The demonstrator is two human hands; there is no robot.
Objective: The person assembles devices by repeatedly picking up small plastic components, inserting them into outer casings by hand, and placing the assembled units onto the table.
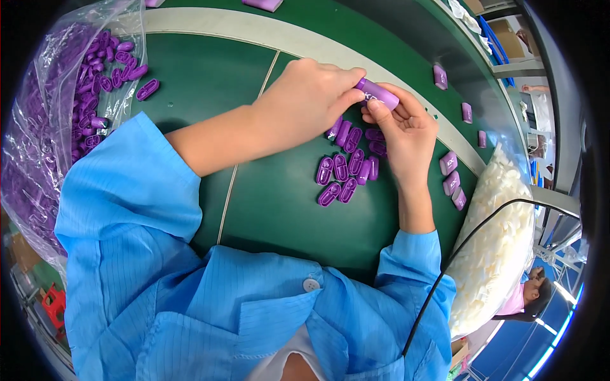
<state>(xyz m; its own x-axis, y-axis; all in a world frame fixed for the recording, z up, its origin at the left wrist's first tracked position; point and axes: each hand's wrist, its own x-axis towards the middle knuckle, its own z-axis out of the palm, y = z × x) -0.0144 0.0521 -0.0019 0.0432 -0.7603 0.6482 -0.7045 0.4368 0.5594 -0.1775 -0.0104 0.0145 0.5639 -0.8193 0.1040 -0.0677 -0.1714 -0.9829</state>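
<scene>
Both of my hands meet over the green table around one light purple, rounded plastic case (384,96). Its body lies between the fingers and thumb of my right hand (410,130). At the case's left end, my left hand (311,95) pinches a darker purple end piece (361,83), mostly covered by my fingers. Whether that piece is fully seated in the case is hidden. Just below my hands lies a loose group of dark purple oval caps (340,167), some with their hollow side up and others on their sides.
A clear plastic bag (38,127) spills many purple caps at the left. One cap (147,89) lies apart beside it. Purple cases (448,163) rest at the right, with others (440,77) farther along the strip. A bag of whitish pieces (495,235) and a black cable (467,238) are right.
</scene>
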